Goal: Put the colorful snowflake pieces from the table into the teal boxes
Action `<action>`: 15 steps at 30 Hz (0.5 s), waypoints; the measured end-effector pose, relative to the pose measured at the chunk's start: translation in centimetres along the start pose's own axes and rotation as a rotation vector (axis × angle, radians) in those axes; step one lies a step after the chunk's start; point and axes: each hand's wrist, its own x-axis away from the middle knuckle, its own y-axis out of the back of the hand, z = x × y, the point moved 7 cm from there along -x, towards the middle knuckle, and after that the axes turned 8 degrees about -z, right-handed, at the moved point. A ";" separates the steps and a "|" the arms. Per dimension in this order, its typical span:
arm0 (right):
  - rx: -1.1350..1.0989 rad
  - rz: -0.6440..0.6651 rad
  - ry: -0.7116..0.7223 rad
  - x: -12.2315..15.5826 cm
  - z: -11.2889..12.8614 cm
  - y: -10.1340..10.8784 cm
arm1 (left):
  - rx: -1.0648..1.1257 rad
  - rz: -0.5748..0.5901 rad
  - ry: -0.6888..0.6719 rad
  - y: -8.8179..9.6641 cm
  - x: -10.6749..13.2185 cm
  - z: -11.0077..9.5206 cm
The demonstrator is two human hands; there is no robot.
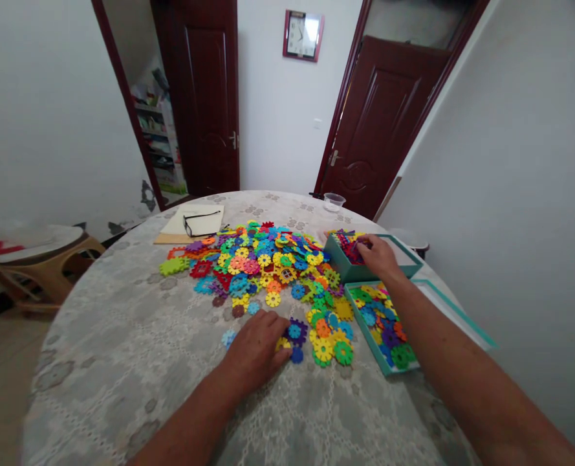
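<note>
Apparently reaching into far box (pixel 359 272) with bent-fingered right hand (pixel 378 255), resting curled left hand (pixel 260 340) among toy pieces (pixel 295 331); cannot tell either grip; next, probably calls for light pinching.

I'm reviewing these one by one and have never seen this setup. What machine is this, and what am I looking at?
There is no machine: a person works with two bare hands, and the single picture comes from a camera worn on their head, looking forward and down. A heap of colourful plastic pieces lies on a cloth-covered table. The left hand rests beside loose pieces. The right hand reaches into the far box; whether it grips anything is unclear. The near box also holds pieces. Glasses lie beyond the heap, to the left.
</note>
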 end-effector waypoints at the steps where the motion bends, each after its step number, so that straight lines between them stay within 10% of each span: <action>1: 0.005 0.005 -0.005 0.0 -0.4 -0.2 | -0.005 0.003 -0.005 -0.1 0.0 0.0; 8: 0.071 0.012 -0.001 1.0 -1.6 -0.3 | -0.044 0.013 -0.026 -0.5 0.1 0.3; 15: 0.009 -0.084 0.218 4.8 3.3 2.0 | -0.052 0.047 -0.001 -0.3 0.0 0.0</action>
